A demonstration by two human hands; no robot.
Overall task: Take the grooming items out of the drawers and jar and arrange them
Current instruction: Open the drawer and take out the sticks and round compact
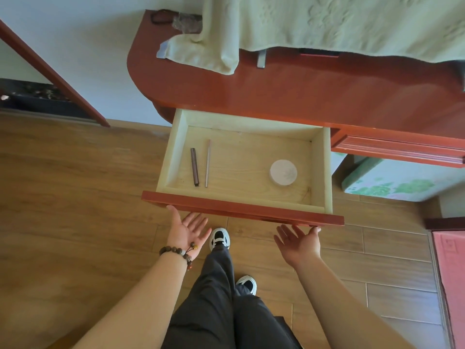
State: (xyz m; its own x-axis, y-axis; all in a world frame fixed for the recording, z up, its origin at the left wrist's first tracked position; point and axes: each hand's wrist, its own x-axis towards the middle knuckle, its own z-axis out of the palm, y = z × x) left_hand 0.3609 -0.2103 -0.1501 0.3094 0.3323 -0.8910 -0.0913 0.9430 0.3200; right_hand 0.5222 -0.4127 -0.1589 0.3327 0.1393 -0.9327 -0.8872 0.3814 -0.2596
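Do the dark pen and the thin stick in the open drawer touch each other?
Apart. In the head view, a strip of bare drawer floor shows between the dark pen and the thin stick along their whole length.

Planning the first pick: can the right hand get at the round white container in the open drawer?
Probably yes. The drawer is pulled out, the round white container lies uncovered near its right side, and the right hand is open and empty just below the drawer front.
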